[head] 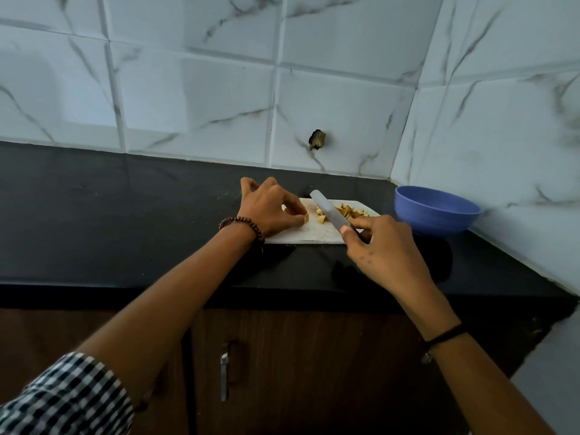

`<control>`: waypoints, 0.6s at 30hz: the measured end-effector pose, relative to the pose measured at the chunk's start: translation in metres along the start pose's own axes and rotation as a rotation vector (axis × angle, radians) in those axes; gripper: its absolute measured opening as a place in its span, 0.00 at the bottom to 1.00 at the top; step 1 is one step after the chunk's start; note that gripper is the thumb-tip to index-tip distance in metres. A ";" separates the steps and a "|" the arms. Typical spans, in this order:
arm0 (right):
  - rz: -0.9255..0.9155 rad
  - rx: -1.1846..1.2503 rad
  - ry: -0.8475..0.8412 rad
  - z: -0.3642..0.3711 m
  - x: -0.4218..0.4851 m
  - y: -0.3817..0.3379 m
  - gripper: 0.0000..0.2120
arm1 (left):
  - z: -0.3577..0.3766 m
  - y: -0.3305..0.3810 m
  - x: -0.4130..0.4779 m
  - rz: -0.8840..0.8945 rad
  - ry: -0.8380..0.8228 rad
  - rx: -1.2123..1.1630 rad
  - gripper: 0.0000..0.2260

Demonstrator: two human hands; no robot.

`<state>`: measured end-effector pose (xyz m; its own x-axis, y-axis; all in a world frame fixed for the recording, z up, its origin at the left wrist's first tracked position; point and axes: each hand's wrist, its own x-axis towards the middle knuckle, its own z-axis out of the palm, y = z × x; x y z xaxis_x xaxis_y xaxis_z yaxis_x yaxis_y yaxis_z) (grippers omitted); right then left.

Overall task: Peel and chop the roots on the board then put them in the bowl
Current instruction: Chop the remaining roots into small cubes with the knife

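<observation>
A white cutting board [309, 235] lies on the black counter. My left hand [270, 208] pinches a small pale root piece [305, 217] down on the board's left part. My right hand [386, 246] grips a knife [328, 211] by its handle, and the blade slants up and left over the board. A couple of cut pale chunks [320, 218] lie just left of the blade. A pile of chopped pieces and peel [350, 211] sits at the board's far right. The blue bowl [436, 211] stands right of the board; its inside is hidden.
The black counter [125, 221] stretches far to the left. White marble-look tiled walls [345, 105] close off the back and the right corner just behind the bowl. A dark hole [317, 139] marks the back wall. Below the counter edge is a wooden cabinet with a metal handle [224, 372].
</observation>
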<state>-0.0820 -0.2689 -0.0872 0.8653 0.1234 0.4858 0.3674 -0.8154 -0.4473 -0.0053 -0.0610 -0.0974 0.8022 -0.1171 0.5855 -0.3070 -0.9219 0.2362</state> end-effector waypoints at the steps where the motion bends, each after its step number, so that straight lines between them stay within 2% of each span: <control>1: 0.000 -0.004 -0.001 0.001 0.000 0.000 0.19 | 0.000 0.000 0.000 0.004 -0.003 0.009 0.08; 8: -0.014 -0.058 -0.013 0.006 0.001 -0.002 0.18 | 0.003 0.000 0.003 0.019 0.001 0.008 0.07; 18: 0.016 -0.116 -0.076 0.018 0.004 -0.017 0.13 | 0.006 0.004 0.006 0.058 0.016 0.142 0.08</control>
<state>-0.0786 -0.2445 -0.0910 0.8958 0.1484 0.4190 0.3150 -0.8770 -0.3628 0.0015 -0.0678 -0.0978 0.7768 -0.1668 0.6072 -0.2761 -0.9569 0.0903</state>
